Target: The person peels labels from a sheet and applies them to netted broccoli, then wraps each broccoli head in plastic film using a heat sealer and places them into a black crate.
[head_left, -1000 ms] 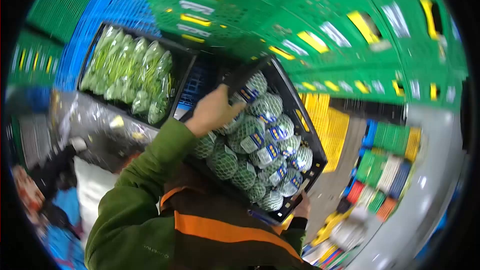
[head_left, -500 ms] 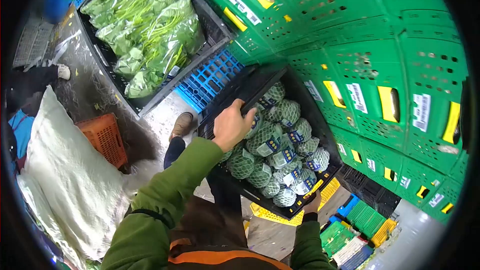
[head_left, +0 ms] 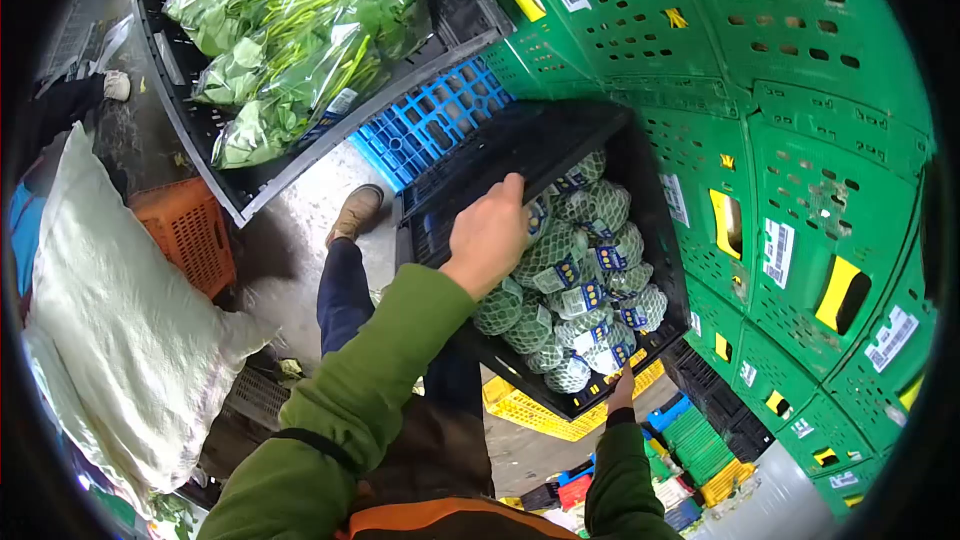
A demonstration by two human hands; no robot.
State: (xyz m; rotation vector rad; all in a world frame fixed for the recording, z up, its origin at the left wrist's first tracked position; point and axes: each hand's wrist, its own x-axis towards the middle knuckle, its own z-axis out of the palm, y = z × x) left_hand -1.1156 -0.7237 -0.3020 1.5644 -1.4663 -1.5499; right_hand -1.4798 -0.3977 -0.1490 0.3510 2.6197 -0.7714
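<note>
A black crate (head_left: pixel 672 292) holds several round green vegetables in white mesh nets (head_left: pixel 585 255) with blue and white labels; their exact kind I cannot make out. It appears tilted in front of me. My left hand (head_left: pixel 490 232) is closed round the upper edge of a black panel (head_left: pixel 535 140) on the crate's left side, its fingertips curled toward the nets. At the lower right end, by the yellow handle piece (head_left: pixel 618 365), my right hand (head_left: pixel 622 388) grips the crate's end wall. The fingers of that hand are partly hidden.
Stacked green crates (head_left: pixel 800 180) with yellow handles form a wall on the right. Bagged leafy greens (head_left: pixel 290 30) fill another black crate at the upper left. Below are blue (head_left: pixel 435 120) and yellow crates (head_left: pixel 535 415). A white sack (head_left: pixel 130 310) and an orange crate (head_left: pixel 185 230) stand left.
The view has shifted, and the crate of netted vegetables has moved a little right, closer to the green crates. Both hands keep their hold on it.
</note>
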